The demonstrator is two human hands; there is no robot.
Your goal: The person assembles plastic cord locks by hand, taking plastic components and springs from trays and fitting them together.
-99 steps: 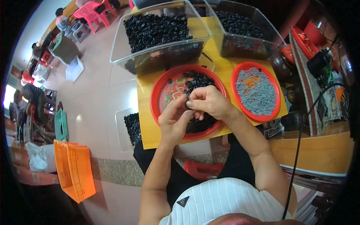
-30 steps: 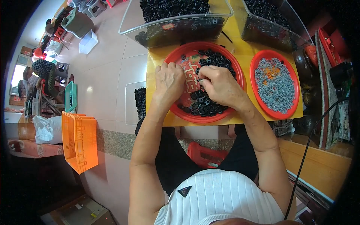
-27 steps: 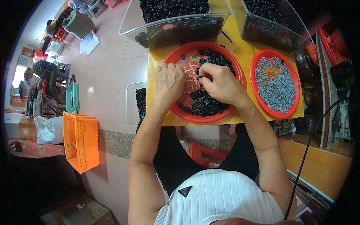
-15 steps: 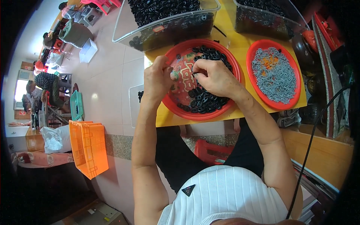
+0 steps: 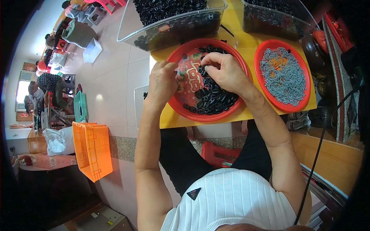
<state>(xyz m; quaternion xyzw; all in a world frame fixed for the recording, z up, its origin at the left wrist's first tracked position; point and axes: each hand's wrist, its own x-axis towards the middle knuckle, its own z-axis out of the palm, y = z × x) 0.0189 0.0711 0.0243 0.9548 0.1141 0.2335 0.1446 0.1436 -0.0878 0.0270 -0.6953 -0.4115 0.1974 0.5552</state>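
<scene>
My left hand (image 5: 162, 81) is closed over the left rim of a round red tray (image 5: 242, 104), its fingers curled inward; whatever they grip is hidden. Across the tray my right hand (image 5: 225, 72) pinches thumb and forefinger together, close to small black oval parts, and I cannot make out what is between the fingertips. Black oval parts with holes (image 5: 211, 101) lie heaped along the tray's right and near side. Its patterned bottom shows bare in the middle left. To the right, an oval red tray (image 5: 307, 82) holds many small grey screw-like pieces (image 5: 283, 81).
Two clear bins (image 5: 173, 34) (image 5: 269, 25) full of black parts stand at the yellow table's (image 5: 169, 120) far side. A black cable (image 5: 323, 142) runs down at right. Orange crates (image 5: 92, 150) stand on the floor at left. Other people sit farther back.
My right hand has shifted slightly right and up, and the black part that showed at its fingertips is no longer distinct. My left hand stays closed, its fingers turned further from view.
</scene>
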